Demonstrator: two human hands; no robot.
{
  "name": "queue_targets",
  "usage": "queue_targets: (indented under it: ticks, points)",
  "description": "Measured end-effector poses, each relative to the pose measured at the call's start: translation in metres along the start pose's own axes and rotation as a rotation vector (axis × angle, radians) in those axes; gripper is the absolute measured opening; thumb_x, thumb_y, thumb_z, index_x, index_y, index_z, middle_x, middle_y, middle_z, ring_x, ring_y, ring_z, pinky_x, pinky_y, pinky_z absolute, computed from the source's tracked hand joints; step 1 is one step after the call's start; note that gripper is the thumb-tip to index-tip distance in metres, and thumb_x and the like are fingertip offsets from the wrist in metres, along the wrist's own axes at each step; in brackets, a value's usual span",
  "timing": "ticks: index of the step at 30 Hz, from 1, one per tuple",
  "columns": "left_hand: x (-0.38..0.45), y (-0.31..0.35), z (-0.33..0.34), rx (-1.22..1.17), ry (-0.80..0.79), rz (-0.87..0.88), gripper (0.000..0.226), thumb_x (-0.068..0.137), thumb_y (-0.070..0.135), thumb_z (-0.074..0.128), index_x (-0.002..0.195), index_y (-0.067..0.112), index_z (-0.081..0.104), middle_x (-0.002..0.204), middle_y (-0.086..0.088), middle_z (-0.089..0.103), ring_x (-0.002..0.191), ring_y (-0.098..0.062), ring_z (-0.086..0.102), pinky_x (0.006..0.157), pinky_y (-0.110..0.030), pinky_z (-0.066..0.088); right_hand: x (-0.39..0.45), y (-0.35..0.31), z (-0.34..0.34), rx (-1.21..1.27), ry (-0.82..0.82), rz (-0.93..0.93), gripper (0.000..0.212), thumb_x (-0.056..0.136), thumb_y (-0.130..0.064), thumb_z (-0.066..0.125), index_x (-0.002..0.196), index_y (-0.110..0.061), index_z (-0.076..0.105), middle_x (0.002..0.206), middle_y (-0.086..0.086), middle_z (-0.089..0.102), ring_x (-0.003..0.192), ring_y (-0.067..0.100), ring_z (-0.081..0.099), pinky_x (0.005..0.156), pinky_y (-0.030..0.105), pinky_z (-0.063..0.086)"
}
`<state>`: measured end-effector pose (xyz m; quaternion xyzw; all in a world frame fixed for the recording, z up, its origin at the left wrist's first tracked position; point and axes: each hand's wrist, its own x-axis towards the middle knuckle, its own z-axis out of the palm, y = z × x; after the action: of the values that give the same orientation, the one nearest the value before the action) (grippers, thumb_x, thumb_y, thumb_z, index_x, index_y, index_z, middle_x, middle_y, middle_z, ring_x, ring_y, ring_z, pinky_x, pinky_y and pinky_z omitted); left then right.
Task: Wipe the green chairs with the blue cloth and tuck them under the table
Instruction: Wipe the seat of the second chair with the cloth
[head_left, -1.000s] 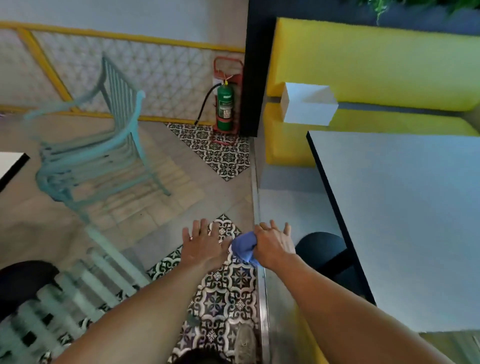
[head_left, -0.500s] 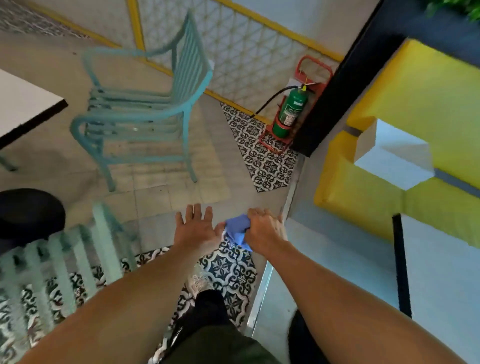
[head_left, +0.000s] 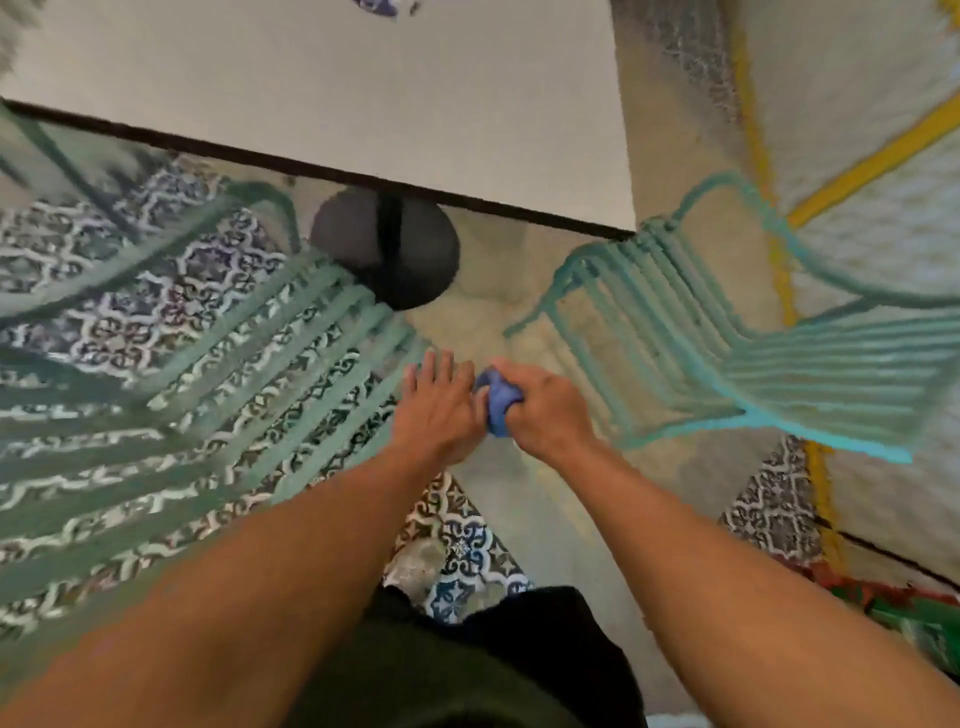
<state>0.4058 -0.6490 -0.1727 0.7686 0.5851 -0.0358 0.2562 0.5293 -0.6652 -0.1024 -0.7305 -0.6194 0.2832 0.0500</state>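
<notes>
Two green slatted metal chairs stand on the floor in front of a white table (head_left: 363, 104). One green chair (head_left: 171, 395) fills the left, close to me and blurred. The other green chair (head_left: 737, 338) stands to the right of the table's corner. My right hand (head_left: 545, 410) is closed around the bunched blue cloth (head_left: 498, 405), held in the air between the chairs. My left hand (head_left: 441, 410) is flat with fingers spread, touching the cloth's left side.
The table's round black base (head_left: 387, 249) sits on the floor ahead of my hands. Patterned tiles (head_left: 462, 551) lie under my feet. A yellow-framed lattice partition (head_left: 862, 166) runs at the right. A blurred red and green object (head_left: 909, 603) sits low right.
My view has swung left, away from the yellow bench and fire extinguisher, onto the white table and both chairs. My hands keep the same pose with the cloth.
</notes>
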Motion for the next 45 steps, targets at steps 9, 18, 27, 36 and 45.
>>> queue_targets:
  ticks: [9,18,27,36,45]
  points:
    - [0.042,-0.133,0.012,-0.22,0.085,-0.624,0.081,0.088,0.049,0.054,0.15,0.011,0.02,0.158,-0.015,0.018,0.147,-0.034,0.012,0.116,-0.055,0.015,0.148,-0.109,0.097,0.055,-0.469,-0.416,0.049,0.074,0.001,0.054,0.119,-0.013,0.067,0.122,0.007,0.067,0.114,0.016,0.059,0.09,0.011,0.038]
    - [0.054,-0.242,0.093,-0.253,0.128,-0.952,0.065,0.101,0.038,0.03,0.155,0.011,0.007,0.162,-0.015,0.009,0.149,-0.032,0.007,0.12,-0.053,0.007,0.304,-0.142,0.178,-0.14,-0.125,-0.605,0.023,0.09,-0.016,0.045,0.071,-0.013,0.059,0.102,0.026,0.064,0.096,0.041,0.058,0.07,0.041,0.036]
    - [0.062,-0.306,0.22,-0.193,-0.039,-1.008,0.078,0.097,0.037,0.037,0.155,0.006,-0.005,0.163,-0.016,-0.006,0.149,-0.034,-0.006,0.121,-0.049,-0.002,0.413,-0.142,0.334,-0.293,-0.118,-0.484,0.05,0.096,-0.021,0.039,0.145,-0.008,0.033,0.151,0.018,0.032,0.138,0.035,0.03,0.109,0.042,0.027]
    - [0.057,-0.318,0.236,-0.141,0.058,-0.897,0.082,0.093,0.034,0.044,0.154,0.002,0.001,0.162,-0.02,0.002,0.149,-0.036,-0.001,0.121,-0.044,-0.002,0.248,-0.199,0.471,-0.637,-0.49,-1.167,0.063,0.093,-0.032,0.035,0.152,-0.025,0.017,0.159,0.006,0.017,0.145,0.034,0.014,0.114,0.055,0.017]
    - [0.052,-0.317,0.232,-0.192,0.037,-0.855,0.078,0.095,0.03,0.036,0.154,0.006,-0.009,0.162,-0.015,-0.01,0.149,-0.03,-0.011,0.121,-0.043,-0.005,0.4,-0.043,0.313,-0.812,-0.186,-0.751,0.065,0.093,-0.018,0.041,0.152,-0.009,0.016,0.157,0.024,0.011,0.138,0.054,0.016,0.111,0.063,0.018]
